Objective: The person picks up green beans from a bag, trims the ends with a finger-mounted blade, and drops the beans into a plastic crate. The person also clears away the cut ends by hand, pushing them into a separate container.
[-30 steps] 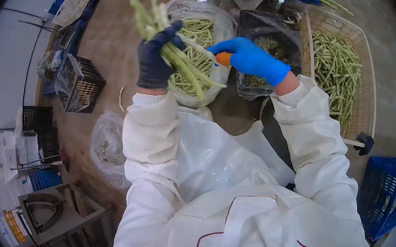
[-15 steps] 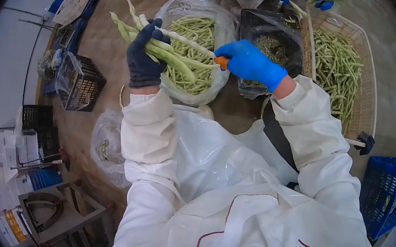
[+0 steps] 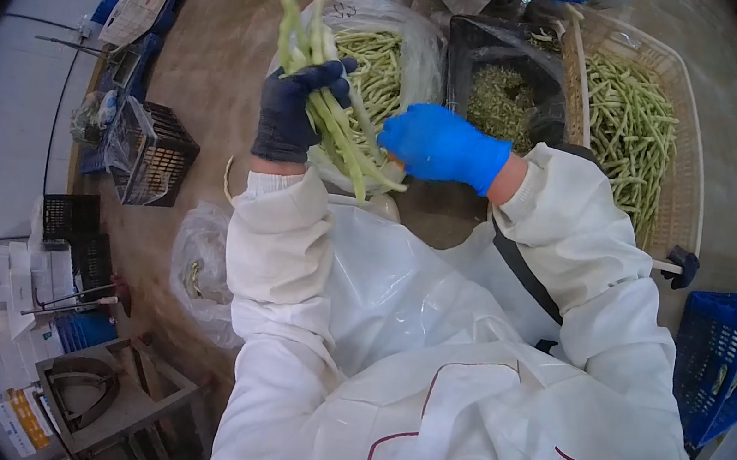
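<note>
Long beans point(image 3: 340, 135) are clamped in the fingers of the left hand point(image 3: 293, 113), 1 orange handle point(image 3: 395, 158) in those of the right hand point(image 3: 445, 147)!

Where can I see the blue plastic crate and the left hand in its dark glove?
Blue plastic crate point(image 3: 706, 354): head view, on its side wall.
Left hand point(image 3: 288, 119): head view, on the middle of the glove.
</note>
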A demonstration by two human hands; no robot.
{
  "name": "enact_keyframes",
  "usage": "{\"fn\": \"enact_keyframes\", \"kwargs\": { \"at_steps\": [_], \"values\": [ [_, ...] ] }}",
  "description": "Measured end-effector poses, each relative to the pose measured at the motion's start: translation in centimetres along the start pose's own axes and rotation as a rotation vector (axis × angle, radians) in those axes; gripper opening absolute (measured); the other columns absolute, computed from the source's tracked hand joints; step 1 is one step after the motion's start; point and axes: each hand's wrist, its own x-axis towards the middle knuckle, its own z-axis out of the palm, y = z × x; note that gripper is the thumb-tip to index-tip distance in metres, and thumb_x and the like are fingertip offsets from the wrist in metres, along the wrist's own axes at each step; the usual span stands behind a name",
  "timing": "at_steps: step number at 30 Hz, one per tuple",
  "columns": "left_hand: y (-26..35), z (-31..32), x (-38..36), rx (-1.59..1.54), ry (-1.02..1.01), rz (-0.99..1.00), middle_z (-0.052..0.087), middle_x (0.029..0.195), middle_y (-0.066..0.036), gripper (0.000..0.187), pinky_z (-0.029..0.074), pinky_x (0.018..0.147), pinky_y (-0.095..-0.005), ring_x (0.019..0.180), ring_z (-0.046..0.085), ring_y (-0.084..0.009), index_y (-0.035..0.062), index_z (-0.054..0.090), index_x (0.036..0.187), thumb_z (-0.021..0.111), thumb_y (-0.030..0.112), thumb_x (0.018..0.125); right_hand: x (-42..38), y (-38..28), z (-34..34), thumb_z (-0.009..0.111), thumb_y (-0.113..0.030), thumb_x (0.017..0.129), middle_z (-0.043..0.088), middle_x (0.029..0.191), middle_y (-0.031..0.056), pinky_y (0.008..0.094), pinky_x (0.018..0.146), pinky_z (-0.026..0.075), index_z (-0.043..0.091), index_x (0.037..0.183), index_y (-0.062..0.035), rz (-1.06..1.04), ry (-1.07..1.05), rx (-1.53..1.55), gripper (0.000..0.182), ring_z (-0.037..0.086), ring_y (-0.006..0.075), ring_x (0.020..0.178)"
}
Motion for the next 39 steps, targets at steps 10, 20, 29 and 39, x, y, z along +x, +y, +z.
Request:
{"fn": "enact_keyframes", "kwargs": {
  "at_steps": [10, 20, 29, 39],
  "values": [
    [-0.2, 1.2, -0.8, 0.061, -0.099, -0.044, 0.065, 0.087, -0.015, 0.037, 0.049, 0.056, -0.0253, 0.061, 0.059, -0.0149, -0.0064, 0.053, 0.111, 0.062, 0.004, 0.076, -2.9, 7.6, -3.2, 0.063, -0.014, 0.071, 0.061, 0.099, 0.0184, 0.0418, 0.084, 0.046, 0.060, 0.114, -0.0121, 0.572, 0.563, -0.505, 0.043, 0.058, 0.0350, 0.094],
    [-0.1, 2.7, -0.6, 0.010, -0.167, 0.059, 0.063, 0.090, -0.013, 0.045, 0.049, 0.061, -0.0260, 0.065, 0.059, -0.0151, -0.0056, 0.049, 0.119, 0.061, 0.005, 0.076, -0.8, 2.3, -1.9, 0.063, -0.027, 0.078, 0.061, 0.106, 0.0200, 0.0394, 0.087, 0.045, 0.058, 0.119, -0.0088, 0.420, 0.000, 0.759, 0.045, 0.058, 0.0366, 0.098],
    [2.1, -2.5, -0.4, -0.200, 0.052, 0.150, 0.062, 0.096, -0.013, 0.051, 0.051, 0.064, -0.0287, 0.071, 0.059, -0.0182, -0.0038, 0.044, 0.124, 0.063, 0.006, 0.078, -17.2, 11.6, -8.8, 0.063, -0.027, 0.075, 0.064, 0.092, 0.0186, 0.0461, 0.071, 0.049, 0.066, 0.096, -0.0087, 1.025, 0.241, -0.271, 0.028, 0.062, 0.0371, 0.082],
    [0.6, 3.4, -1.5, -0.051, -0.237, -0.071, 0.065, 0.084, -0.010, 0.034, 0.051, 0.060, -0.0281, 0.065, 0.061, -0.0168, -0.0021, 0.059, 0.105, 0.070, 0.006, 0.074, -2.1, 3.7, -12.4, 0.062, -0.010, 0.080, 0.060, 0.107, 0.0149, 0.0344, 0.086, 0.045, 0.056, 0.119, -0.0069, 0.186, 0.808, 0.223, 0.039, 0.057, 0.0295, 0.100]
  ]
}}
